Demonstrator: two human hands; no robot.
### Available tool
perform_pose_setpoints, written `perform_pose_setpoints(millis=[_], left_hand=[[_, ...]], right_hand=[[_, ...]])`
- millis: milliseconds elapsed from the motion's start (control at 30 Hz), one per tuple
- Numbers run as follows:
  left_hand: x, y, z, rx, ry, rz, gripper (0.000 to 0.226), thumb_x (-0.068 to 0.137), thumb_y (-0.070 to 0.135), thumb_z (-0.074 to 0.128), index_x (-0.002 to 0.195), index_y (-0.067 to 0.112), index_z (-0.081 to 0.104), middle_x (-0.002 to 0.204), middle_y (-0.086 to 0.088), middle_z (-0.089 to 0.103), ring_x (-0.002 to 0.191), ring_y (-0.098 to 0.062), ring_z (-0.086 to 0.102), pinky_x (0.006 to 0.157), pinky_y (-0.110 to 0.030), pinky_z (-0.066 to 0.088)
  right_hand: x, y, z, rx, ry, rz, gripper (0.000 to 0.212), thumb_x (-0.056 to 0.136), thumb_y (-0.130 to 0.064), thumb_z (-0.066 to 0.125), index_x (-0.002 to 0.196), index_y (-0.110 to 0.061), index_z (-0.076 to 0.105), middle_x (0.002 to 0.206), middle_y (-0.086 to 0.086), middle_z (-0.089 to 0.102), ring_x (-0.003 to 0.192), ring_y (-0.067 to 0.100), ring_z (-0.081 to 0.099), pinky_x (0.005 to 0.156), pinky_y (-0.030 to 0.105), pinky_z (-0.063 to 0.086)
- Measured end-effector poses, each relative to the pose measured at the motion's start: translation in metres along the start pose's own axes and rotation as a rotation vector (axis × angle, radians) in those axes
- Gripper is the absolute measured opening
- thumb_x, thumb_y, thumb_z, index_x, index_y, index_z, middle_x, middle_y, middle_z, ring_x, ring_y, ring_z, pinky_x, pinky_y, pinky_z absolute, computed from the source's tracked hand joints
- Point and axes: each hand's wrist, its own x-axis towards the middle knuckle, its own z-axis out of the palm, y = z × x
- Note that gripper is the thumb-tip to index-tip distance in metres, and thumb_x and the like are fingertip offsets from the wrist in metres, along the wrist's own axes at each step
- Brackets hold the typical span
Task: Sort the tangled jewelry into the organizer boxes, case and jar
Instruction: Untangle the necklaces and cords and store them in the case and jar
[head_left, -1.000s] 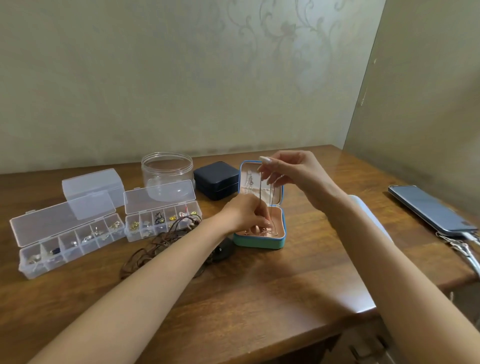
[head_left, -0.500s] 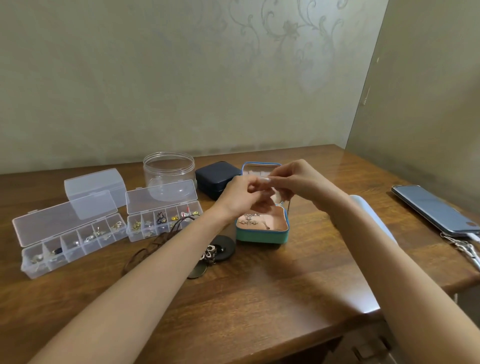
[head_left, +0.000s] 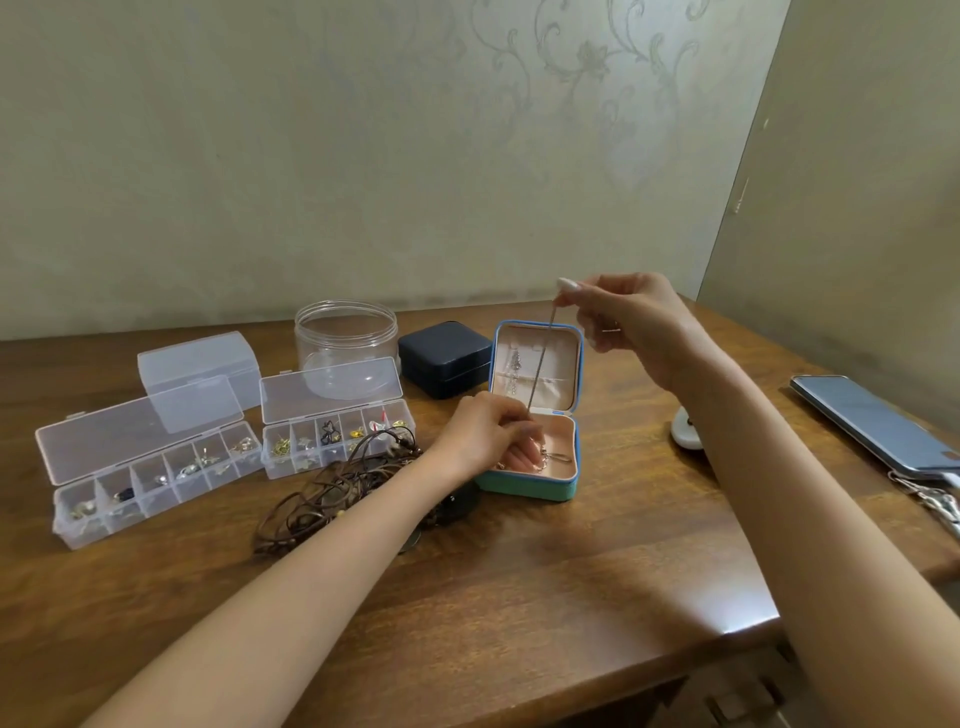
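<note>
A thin silver chain (head_left: 541, 364) is stretched taut between my two hands. My right hand (head_left: 631, 322) pinches its upper end above the open teal jewelry case (head_left: 530, 487). My left hand (head_left: 485, 434) holds the lower end inside the case's pink tray, next to other small pieces. Two open clear organizer boxes (head_left: 150, 478) (head_left: 332, 439) with small jewelry stand on the left. Behind them are a clear jar (head_left: 345, 332) and a closed clear box (head_left: 200, 366). A tangle of brown cords (head_left: 332, 486) lies by my left forearm.
A shut dark blue case (head_left: 444, 358) sits beside the jar. A phone (head_left: 878, 426) with a cable and keys lies at the right edge of the wooden table (head_left: 519, 597). A white object (head_left: 685, 428) peeks out behind my right forearm.
My hands were together over the case half a second ago. Now the right hand has lifted and the left has dropped into the tray, pulling the chain straight.
</note>
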Motion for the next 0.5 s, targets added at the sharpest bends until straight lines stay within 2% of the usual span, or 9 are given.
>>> perform_pose_setpoints(millis=[100,167,267,333,400,500], left_hand=[[-0.002,0.001,0.000,0.133,-0.023,0.027,0.014,0.092,0.006,0.057,0.085,-0.002,0.066,0.076,-0.019,0.069,0.052,-0.011,0.062,0.053,-0.017,0.051],[-0.003,0.002,-0.002,0.219,-0.026,0.064,0.015,0.086,0.013,0.066,0.096,0.002,0.066,0.090,-0.016,0.071,0.054,-0.007,0.060,0.053,-0.015,0.048],[0.001,0.007,-0.007,0.261,0.144,0.117,0.057,0.074,0.030,0.078,0.123,0.015,0.054,0.106,0.002,0.064,0.068,-0.002,0.053,0.065,-0.020,0.047],[0.005,0.015,-0.010,0.148,0.216,0.147,0.066,0.074,0.029,0.078,0.130,0.017,0.046,0.111,0.007,0.059,0.066,-0.001,0.051,0.070,-0.024,0.047],[0.008,0.021,-0.009,-0.069,0.177,0.129,0.055,0.078,0.018,0.074,0.126,0.014,0.047,0.106,0.004,0.060,0.059,-0.003,0.059,0.060,-0.024,0.052],[0.009,0.020,-0.002,-0.215,0.149,0.109,0.018,0.085,0.003,0.065,0.101,0.007,0.059,0.086,-0.008,0.068,0.059,-0.010,0.067,0.057,-0.022,0.055]], right_hand=[[0.004,0.001,0.000,-0.038,0.079,-0.068,0.021,0.084,-0.023,0.070,0.076,-0.005,0.067,0.050,0.000,0.047,0.040,0.007,0.037,0.042,0.018,0.029],[0.006,0.003,-0.002,-0.151,0.053,-0.082,0.019,0.083,-0.019,0.072,0.075,-0.002,0.067,0.049,0.001,0.048,0.040,0.008,0.035,0.041,0.018,0.028],[0.005,0.006,-0.004,-0.410,-0.105,-0.052,0.011,0.083,-0.012,0.071,0.077,-0.003,0.071,0.052,0.003,0.055,0.039,0.007,0.040,0.043,0.017,0.035],[0.004,0.008,-0.002,-0.579,-0.201,-0.047,0.005,0.084,-0.006,0.069,0.083,-0.003,0.074,0.057,0.005,0.061,0.038,0.002,0.047,0.044,0.016,0.041],[0.003,0.013,0.002,-0.615,-0.235,-0.023,0.007,0.083,0.001,0.067,0.083,-0.002,0.073,0.057,0.007,0.064,0.040,0.003,0.054,0.045,0.015,0.046],[0.002,0.020,0.005,-0.552,-0.215,0.004,0.005,0.079,0.006,0.070,0.082,0.002,0.072,0.059,0.011,0.066,0.049,0.015,0.064,0.049,0.018,0.052]])
